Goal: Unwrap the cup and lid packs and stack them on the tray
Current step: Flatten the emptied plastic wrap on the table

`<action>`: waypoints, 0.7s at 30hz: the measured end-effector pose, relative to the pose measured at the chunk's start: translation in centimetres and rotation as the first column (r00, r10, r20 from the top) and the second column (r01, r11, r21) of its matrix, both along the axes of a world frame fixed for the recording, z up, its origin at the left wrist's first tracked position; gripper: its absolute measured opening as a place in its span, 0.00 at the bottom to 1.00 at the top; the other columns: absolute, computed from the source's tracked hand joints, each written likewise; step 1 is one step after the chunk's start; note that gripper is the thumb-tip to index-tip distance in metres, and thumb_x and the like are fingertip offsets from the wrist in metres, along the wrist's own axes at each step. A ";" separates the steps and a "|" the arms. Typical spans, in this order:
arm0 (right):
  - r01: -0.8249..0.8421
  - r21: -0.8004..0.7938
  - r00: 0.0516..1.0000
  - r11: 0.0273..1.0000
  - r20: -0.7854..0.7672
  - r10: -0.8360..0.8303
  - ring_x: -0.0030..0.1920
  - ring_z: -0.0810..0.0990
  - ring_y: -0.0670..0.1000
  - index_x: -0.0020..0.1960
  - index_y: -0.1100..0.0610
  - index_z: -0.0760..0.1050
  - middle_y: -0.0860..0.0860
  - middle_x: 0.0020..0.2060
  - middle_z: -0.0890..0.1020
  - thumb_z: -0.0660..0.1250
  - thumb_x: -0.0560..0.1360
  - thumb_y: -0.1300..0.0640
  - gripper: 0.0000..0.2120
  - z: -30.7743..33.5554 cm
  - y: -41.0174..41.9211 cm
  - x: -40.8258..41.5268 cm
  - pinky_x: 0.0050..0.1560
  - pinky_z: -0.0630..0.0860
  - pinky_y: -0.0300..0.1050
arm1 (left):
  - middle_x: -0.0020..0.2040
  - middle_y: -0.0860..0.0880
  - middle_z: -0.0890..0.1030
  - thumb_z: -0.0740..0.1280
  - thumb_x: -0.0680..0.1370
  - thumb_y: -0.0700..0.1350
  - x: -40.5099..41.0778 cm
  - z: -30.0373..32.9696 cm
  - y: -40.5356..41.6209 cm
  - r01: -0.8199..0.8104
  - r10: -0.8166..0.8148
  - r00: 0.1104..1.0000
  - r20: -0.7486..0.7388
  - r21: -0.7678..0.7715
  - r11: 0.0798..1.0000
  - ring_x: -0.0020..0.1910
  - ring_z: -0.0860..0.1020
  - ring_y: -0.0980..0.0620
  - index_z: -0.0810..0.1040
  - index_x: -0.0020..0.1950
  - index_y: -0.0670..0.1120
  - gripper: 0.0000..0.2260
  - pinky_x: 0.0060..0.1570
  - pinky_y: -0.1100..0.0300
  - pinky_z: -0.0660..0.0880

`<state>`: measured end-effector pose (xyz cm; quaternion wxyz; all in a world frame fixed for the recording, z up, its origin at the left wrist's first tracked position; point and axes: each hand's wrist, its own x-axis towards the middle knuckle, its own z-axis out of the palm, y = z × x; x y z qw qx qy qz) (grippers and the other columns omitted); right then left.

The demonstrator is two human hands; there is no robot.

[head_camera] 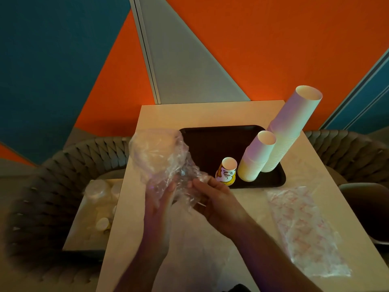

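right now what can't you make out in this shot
- Contents of the clear plastic pack, head view: crinkled film and glare blur whatever is inside.
- Left hand grip: fingers are buried in the film, so the exact hold is unclear.
- Items on the low side surface: blurred and dim, pale round shapes only.
- Print on the empty wrapper: too small to read.
- Bottom of the tallest cup stack: hidden behind the shorter stack.

Three cup stacks (pixel 280 140) on tray (pixel 210 142), empty wrapper (pixel 305 232) right of hands (pixel 189 192)
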<state>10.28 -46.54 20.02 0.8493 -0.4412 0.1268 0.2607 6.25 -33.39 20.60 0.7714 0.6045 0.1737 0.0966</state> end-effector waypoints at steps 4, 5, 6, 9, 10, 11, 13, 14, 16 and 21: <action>0.102 -0.147 0.985 0.984 0.157 -0.079 0.40 0.83 0.52 0.55 0.64 0.77 0.60 0.44 0.84 0.72 0.73 0.68 0.11 -0.1 -1.2 0.7 0.41 0.80 0.43 | 0.70 0.46 0.76 0.76 0.66 0.62 0.0 -0.6 2.4 -0.019 0.019 0.996 0.087 0.001 1.000 0.67 0.77 0.44 0.67 0.73 0.58 0.38 0.64 0.40 0.74; 0.126 -0.198 0.974 0.972 0.211 -0.084 0.42 0.82 0.54 0.57 0.64 0.75 0.62 0.46 0.84 0.73 0.72 0.69 0.15 -0.1 -1.6 0.9 0.44 0.80 0.45 | 0.70 0.46 0.76 0.78 0.64 0.63 0.1 -0.6 3.0 -0.029 0.029 0.994 0.104 0.000 1.000 0.66 0.77 0.44 0.66 0.71 0.61 0.38 0.62 0.43 0.75; 0.148 -0.250 0.961 0.957 0.266 -0.079 0.44 0.82 0.55 0.58 0.64 0.74 0.61 0.46 0.84 0.74 0.71 0.70 0.17 0.1 -2.1 1.0 0.46 0.79 0.46 | 0.69 0.46 0.77 0.78 0.64 0.61 0.2 -0.6 3.6 -0.039 0.039 0.992 0.118 0.005 0.999 0.66 0.77 0.43 0.66 0.68 0.62 0.37 0.60 0.45 0.76; 0.184 -0.356 0.923 0.916 0.383 -0.036 0.42 0.83 0.52 0.59 0.60 0.70 0.56 0.41 0.86 0.74 0.71 0.72 0.21 0.8 -3.3 1.1 0.44 0.80 0.43 | 0.67 0.44 0.77 0.76 0.65 0.53 0.4 -0.4 5.3 -0.026 0.023 0.990 0.140 0.016 1.000 0.66 0.77 0.44 0.64 0.63 0.60 0.31 0.54 0.53 0.80; 0.189 -0.373 0.913 0.908 0.406 -0.023 0.41 0.83 0.50 0.58 0.58 0.69 0.54 0.39 0.85 0.74 0.72 0.72 0.22 1.1 -3.5 1.1 0.43 0.79 0.41 | 0.66 0.43 0.77 0.76 0.66 0.51 0.5 -0.4 5.8 -0.005 0.004 0.992 0.130 0.006 1.000 0.66 0.78 0.45 0.65 0.61 0.58 0.29 0.54 0.52 0.81; 0.191 -0.385 0.903 0.903 0.429 -0.008 0.40 0.83 0.50 0.58 0.56 0.68 0.53 0.37 0.85 0.73 0.72 0.72 0.22 1.4 -3.7 1.1 0.43 0.79 0.41 | 0.65 0.43 0.79 0.77 0.67 0.49 0.6 -0.3 6.2 0.032 -0.031 0.994 0.108 -0.002 0.999 0.64 0.79 0.44 0.67 0.59 0.55 0.26 0.55 0.51 0.81; 0.209 -0.410 0.886 0.888 0.464 0.006 0.41 0.81 0.53 0.58 0.54 0.67 0.57 0.37 0.83 0.74 0.73 0.70 0.22 1.6 -3.8 1.1 0.46 0.79 0.43 | 0.58 0.44 0.83 0.78 0.71 0.45 0.6 -0.1 6.7 0.120 -0.120 0.991 0.051 0.013 0.993 0.59 0.81 0.43 0.74 0.55 0.48 0.18 0.55 0.47 0.79; 0.229 -0.414 0.879 0.881 0.477 -0.005 0.42 0.81 0.55 0.58 0.53 0.66 0.60 0.38 0.82 0.74 0.73 0.69 0.23 1.6 -3.8 1.1 0.48 0.79 0.46 | 0.53 0.44 0.84 0.76 0.72 0.44 0.6 0.0 6.9 0.152 -0.153 0.988 0.030 0.036 0.988 0.54 0.82 0.43 0.78 0.52 0.45 0.12 0.55 0.46 0.78; 0.293 -0.400 0.865 0.869 0.498 -0.063 0.43 0.81 0.56 0.58 0.53 0.65 0.65 0.38 0.81 0.74 0.74 0.69 0.23 1.7 -3.8 1.0 0.47 0.79 0.46 | 0.46 0.43 0.84 0.70 0.75 0.43 0.5 0.1 7.1 0.175 -0.176 0.984 0.005 0.059 0.983 0.48 0.81 0.44 0.82 0.47 0.44 0.04 0.53 0.48 0.77; 0.371 -0.230 0.825 0.900 0.527 -0.205 0.44 0.80 0.61 0.55 0.51 0.65 0.73 0.42 0.76 0.68 0.77 0.70 0.18 1.7 -3.7 0.6 0.43 0.81 0.46 | 0.41 0.43 0.83 0.66 0.79 0.35 0.0 -0.2 8.1 0.164 -0.164 0.986 -0.009 0.069 0.984 0.43 0.81 0.47 0.83 0.43 0.44 0.09 0.54 0.48 0.77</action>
